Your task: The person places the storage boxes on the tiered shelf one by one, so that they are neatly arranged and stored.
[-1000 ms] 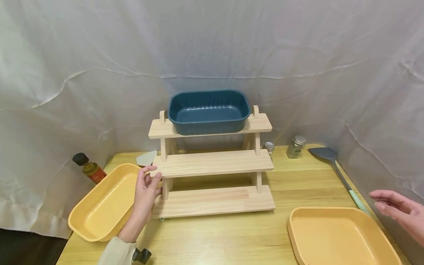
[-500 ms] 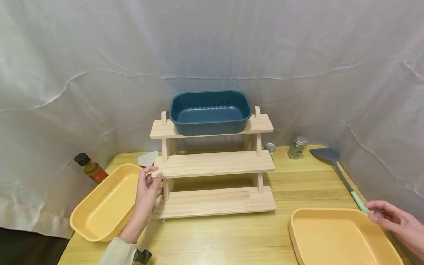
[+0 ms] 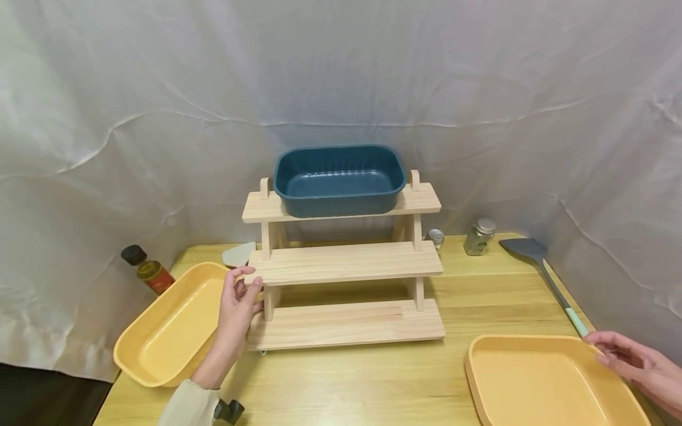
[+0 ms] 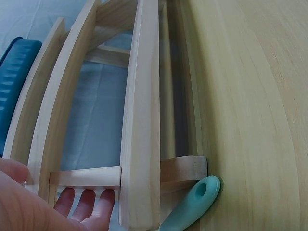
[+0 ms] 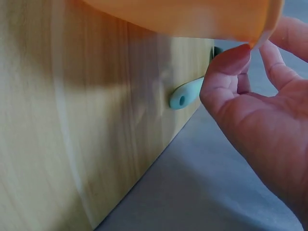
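Passages: bare table between wooden rack and right yellow bin; front openings between rack shelves. Obstructions: blue basin across most of top shelf; left yellow bin beside rack's left end; grey curtain behind; glass jar rear right.

A rack of pale wood grain carries a dark teal basin; left of the rack, a yellow tub; right, a yellow tray and grey-and-mint spatula; below, a streaky yellowish bench.
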Tool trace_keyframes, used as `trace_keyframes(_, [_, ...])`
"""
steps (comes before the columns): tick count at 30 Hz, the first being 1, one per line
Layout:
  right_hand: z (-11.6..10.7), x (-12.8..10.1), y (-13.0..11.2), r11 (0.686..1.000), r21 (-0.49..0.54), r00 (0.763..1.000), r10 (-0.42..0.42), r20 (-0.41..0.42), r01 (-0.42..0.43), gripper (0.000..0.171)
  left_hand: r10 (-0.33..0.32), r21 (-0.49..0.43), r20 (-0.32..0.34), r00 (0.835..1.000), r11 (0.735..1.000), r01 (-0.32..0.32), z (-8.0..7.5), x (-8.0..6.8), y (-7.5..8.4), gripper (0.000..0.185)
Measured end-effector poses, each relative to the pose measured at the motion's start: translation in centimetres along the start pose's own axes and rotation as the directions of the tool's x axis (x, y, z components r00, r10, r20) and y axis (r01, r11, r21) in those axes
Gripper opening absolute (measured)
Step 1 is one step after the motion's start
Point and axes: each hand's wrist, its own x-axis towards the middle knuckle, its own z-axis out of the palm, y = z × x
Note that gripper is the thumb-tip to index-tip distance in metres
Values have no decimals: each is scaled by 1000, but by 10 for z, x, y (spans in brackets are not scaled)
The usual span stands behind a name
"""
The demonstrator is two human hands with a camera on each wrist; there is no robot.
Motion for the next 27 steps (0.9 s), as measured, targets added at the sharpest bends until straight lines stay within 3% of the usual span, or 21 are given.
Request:
trace_keyframes(4, [-3,-1,13,998,37,997,-50,52,48,44,6,2,2,1000,1000,-6,1,1,-1,34])
trace_keyframes(9, [-4,-1,22,989,143,994,-60,95,46,46,12,9,-3,1000,1000,-12,0,1,-2,34])
trace_keyframes(14, [-6,1,17,945,326,978,-48,202,-21,55,23,10,-10,1000,1000,-23,0,-1,-2,35])
trace_keyframes(17, [-8,2,10,919,385,969,-12,247,-87,59,29,7,-16,999,1000,-28,0,-2,-2,35])
trace_keyframes(27, [-7,6,-13,923,353,978,91,186,-153,54,27,-5,-16,1000,1000,-27,0,1,-4,35])
